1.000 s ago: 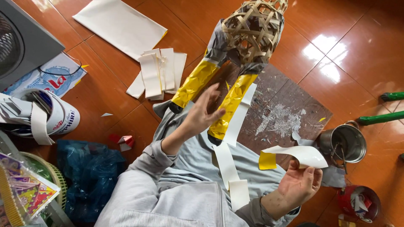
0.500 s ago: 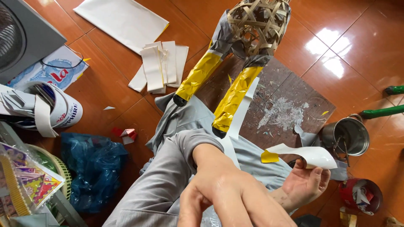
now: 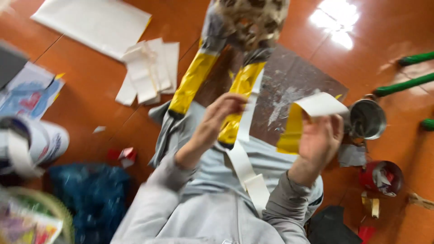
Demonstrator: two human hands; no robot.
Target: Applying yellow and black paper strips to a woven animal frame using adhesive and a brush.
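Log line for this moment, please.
right hand: holds yellow-backed paper strip | left hand: at yellow-wrapped frame leg | glue pot: beside

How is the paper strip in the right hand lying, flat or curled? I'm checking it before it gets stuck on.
Curled. The paper strip arches over the right hand, white side up and yellow end hanging down.
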